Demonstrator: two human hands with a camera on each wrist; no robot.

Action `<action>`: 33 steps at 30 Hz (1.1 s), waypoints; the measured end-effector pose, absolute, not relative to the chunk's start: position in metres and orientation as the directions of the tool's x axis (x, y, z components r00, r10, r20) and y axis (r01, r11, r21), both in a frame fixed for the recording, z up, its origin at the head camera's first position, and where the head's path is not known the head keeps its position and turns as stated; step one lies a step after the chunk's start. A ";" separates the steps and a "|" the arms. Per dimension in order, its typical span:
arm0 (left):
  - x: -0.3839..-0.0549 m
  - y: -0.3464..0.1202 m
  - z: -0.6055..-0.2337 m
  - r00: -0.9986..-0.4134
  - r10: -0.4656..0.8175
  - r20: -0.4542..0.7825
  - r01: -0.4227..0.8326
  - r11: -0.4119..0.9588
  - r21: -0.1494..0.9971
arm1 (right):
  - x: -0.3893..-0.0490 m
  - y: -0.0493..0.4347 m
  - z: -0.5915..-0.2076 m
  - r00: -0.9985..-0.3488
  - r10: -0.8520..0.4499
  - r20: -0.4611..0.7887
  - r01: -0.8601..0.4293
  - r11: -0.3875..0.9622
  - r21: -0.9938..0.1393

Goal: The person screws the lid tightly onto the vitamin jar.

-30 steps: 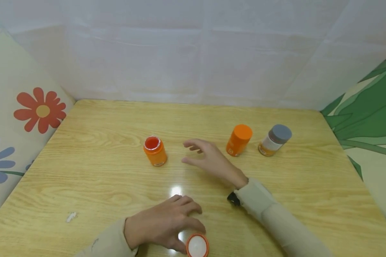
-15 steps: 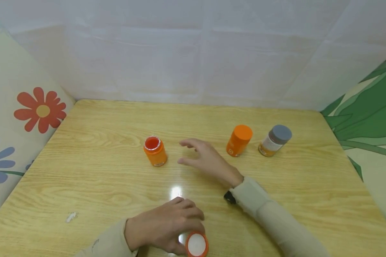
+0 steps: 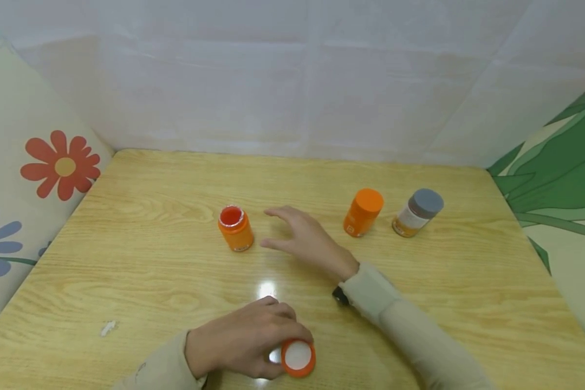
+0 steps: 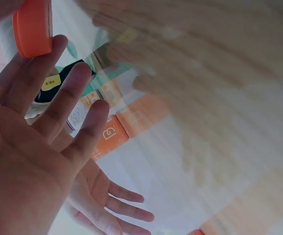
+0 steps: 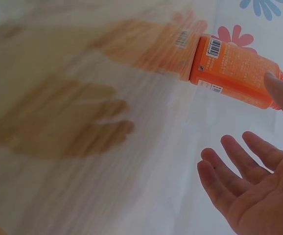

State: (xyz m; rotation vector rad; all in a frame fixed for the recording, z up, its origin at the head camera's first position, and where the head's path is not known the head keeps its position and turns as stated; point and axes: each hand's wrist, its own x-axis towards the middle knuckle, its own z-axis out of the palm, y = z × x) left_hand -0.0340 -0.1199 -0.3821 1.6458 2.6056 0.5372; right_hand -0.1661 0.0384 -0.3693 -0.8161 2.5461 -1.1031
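An orange lid (image 3: pixel 298 357) with a white inner face turned up is pinched between the thumb and a finger of my left hand (image 3: pixel 251 337), near the front of the table. In the left wrist view the lid (image 4: pixel 32 27) stands on edge, with the other fingers spread away from it. My right hand (image 3: pixel 312 241) is just right of an uncapped orange bottle (image 3: pixel 237 233), thumb and fingers apart and pointing toward it. The bottle stands upright, its red mouth showing. In the right wrist view a gap shows between most fingers and the bottle (image 5: pixel 234 71).
Farther right stand a capped orange bottle (image 3: pixel 363 212) and a white-and-orange bottle with a grey lid (image 3: pixel 416 213). A small white mark (image 3: pixel 108 329) lies on the wooden table (image 3: pixel 141 227) at left. A white sheet (image 3: pixel 224 81) hangs behind; floral panels flank both sides.
My right hand has moved left, closer to the uncapped bottle. My left fingers have closed in on the lid, which has shifted slightly away from the front edge.
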 end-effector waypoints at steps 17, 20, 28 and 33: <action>-0.034 -0.126 -0.379 -0.479 0.844 0.241 0.861 0.397 0.319 | -0.172 0.010 -0.372 -0.768 -0.641 -0.002 -0.451 0.542 -0.709; -0.034 -0.127 -0.378 -0.490 0.842 0.224 0.852 0.409 0.327 | -0.173 0.005 -0.372 -0.758 -0.652 -0.013 -0.454 0.542 -0.707; -0.034 -0.130 -0.377 -0.512 0.839 0.185 0.830 0.428 0.357 | -0.177 -0.007 -0.374 -0.741 -0.671 -0.016 -0.431 0.494 -0.755; -0.034 -0.131 -0.377 -0.516 0.833 0.200 0.828 0.426 0.364 | -0.178 -0.012 -0.376 -0.723 -0.691 -0.003 -0.417 0.439 -0.796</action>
